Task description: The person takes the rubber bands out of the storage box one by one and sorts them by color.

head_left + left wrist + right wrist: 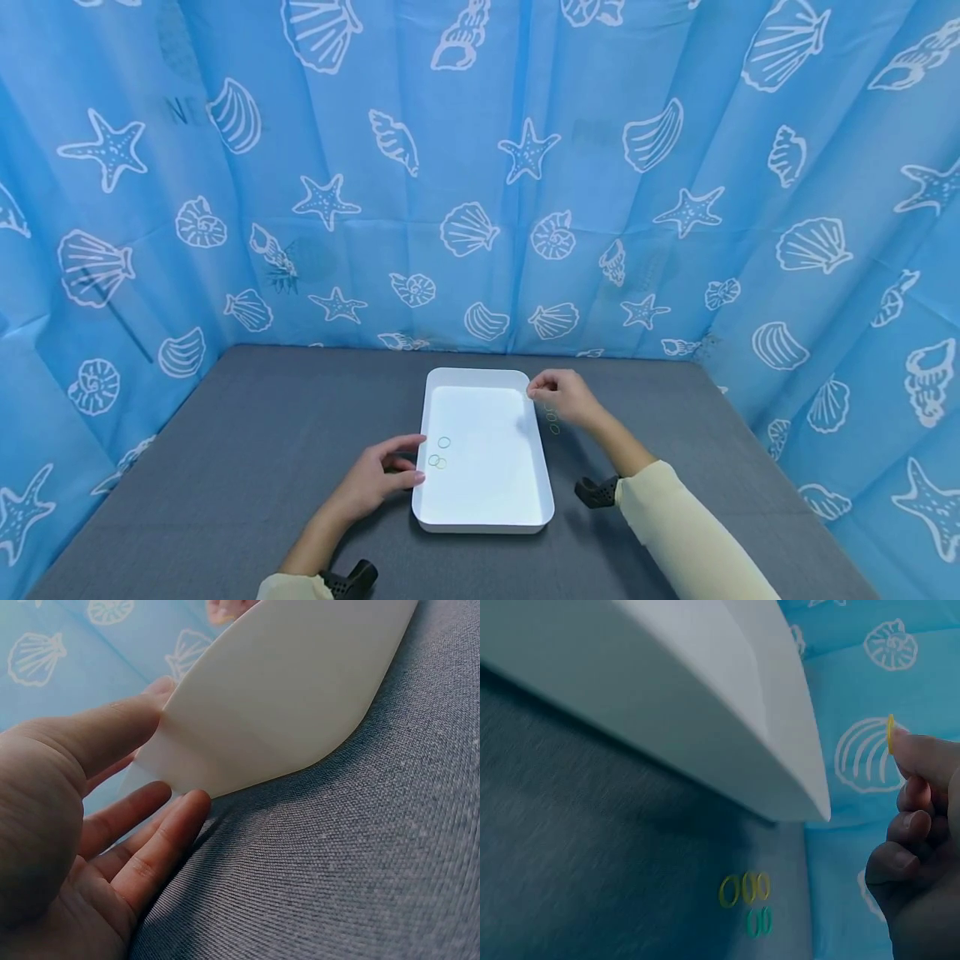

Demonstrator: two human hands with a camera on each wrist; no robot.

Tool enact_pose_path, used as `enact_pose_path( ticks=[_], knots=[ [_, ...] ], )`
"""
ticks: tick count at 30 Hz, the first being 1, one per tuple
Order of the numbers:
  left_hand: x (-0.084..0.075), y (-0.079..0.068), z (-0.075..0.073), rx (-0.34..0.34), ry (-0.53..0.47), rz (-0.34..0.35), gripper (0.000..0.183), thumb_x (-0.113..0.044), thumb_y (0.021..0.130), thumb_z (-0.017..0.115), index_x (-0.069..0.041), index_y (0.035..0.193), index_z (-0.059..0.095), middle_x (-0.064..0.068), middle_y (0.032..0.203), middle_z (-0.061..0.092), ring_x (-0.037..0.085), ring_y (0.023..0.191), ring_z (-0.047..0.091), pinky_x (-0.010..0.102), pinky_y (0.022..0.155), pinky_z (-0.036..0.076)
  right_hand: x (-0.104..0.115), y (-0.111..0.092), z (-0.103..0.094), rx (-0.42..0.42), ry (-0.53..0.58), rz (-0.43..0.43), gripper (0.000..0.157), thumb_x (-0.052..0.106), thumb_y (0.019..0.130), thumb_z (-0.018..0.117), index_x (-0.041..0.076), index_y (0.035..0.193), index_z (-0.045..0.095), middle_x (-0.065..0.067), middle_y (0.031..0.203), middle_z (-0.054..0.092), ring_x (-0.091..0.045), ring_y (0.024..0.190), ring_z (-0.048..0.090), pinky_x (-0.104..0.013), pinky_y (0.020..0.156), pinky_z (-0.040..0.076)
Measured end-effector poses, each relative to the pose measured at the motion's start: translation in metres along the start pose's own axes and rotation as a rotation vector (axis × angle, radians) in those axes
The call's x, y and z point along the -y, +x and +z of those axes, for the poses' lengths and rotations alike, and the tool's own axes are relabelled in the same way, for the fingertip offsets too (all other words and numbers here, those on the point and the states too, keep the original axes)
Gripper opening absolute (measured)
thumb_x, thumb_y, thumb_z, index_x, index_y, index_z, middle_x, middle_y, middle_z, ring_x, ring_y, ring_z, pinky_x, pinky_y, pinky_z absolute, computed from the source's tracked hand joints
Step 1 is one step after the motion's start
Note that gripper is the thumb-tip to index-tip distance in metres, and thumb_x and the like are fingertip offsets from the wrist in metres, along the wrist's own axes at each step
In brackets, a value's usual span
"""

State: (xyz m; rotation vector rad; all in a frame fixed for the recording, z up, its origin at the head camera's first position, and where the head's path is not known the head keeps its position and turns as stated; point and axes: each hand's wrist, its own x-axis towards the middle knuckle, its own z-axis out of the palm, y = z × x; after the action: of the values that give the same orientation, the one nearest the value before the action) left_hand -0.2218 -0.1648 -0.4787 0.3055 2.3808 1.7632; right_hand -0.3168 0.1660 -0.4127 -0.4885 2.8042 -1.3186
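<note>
A white rectangular tray (483,528) stands on the grey cloth. My left hand (372,481) is at its left side, with the thumb and fingertips touching the wall and rim, the fingers spread loosely. Above the far right corner, my right hand (566,395) pinches a thin yellow ring (890,735) between thumb and index finger, the other fingers curled. Inside the tray, toward the left, lie a green ring (444,437), a second green ring (430,461) and a yellow ring (446,464); the last two overlap.
On the cloth right of the tray lie several more rings, yellow ones (722,892) in one row and green ones (749,924) beside them. A blue curtain (465,275) with white shells hangs behind the grey table (300,417). Each wrist wears a black device (597,492).
</note>
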Motion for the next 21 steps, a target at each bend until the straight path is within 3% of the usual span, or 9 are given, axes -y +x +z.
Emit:
enact_pose_path(
  ticks=[6,21],
  knots=[
    [0.008,0.002,-0.001,0.001,0.002,0.025,0.056,-0.020,0.085,0.077,-0.012,0.136,0.056,0.012,0.130,0.056,0.021,0.093,0.059,0.033,0.075,0.048,-0.021,-0.014,-0.003,-0.041,-0.016,0.014,0.008,0.007,0.094,0.064,0.001,0.092,0.069,-0.008,0.081,0.062,-0.022,0.070,0.052,-0.034,0.063,0.044],
    [0.012,0.001,-0.001,0.015,-0.012,0.059,0.056,-0.017,0.085,0.076,-0.008,0.136,0.056,0.015,0.130,0.055,0.023,0.094,0.059,0.031,0.074,0.049,-0.057,-0.036,0.004,-0.041,-0.069,0.040,0.006,0.006,0.090,0.068,0.003,0.084,0.068,-0.001,0.074,0.059,-0.014,0.065,0.048,-0.029,0.060,0.041]
  ],
)
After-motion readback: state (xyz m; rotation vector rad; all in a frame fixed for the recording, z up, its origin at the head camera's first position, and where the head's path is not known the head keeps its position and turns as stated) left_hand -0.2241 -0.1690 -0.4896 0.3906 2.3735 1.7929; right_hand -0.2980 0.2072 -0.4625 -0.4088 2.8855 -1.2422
